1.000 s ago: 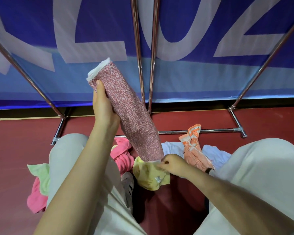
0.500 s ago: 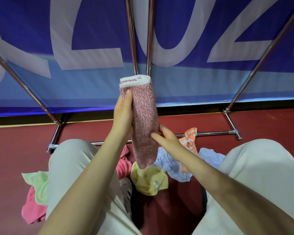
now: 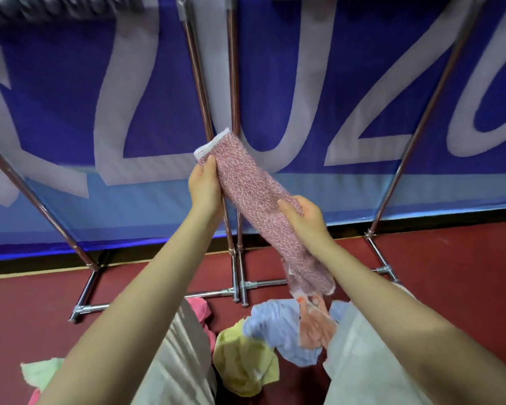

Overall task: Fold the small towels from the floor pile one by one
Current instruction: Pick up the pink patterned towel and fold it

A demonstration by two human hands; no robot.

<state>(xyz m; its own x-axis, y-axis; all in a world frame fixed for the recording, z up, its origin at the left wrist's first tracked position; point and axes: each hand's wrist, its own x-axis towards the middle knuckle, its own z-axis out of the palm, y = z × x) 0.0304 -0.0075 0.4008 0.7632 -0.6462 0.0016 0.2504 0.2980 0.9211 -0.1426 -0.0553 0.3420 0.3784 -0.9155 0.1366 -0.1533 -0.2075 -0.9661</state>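
A speckled pink-and-white towel (image 3: 254, 200), folded into a long narrow strip, hangs slanted in the air in front of me. My left hand (image 3: 205, 185) grips its upper end near the white hem. My right hand (image 3: 303, 216) holds the strip around its middle, thumb on the near side. The lower end dangles over the floor pile (image 3: 278, 334): a yellow towel (image 3: 243, 363), a light blue towel (image 3: 275, 325), an orange patterned one (image 3: 314, 325) and a pink one (image 3: 199, 308).
My knees in pale trousers (image 3: 362, 361) frame the pile on the red floor (image 3: 450, 273). A chrome rack (image 3: 234, 200) stands against a blue banner just beyond. A light green towel (image 3: 41, 372) lies at the lower left.
Both hands have risen with the towel. The strip has tilted from near vertical to slanting down to the right, and my right hand now wraps its middle.
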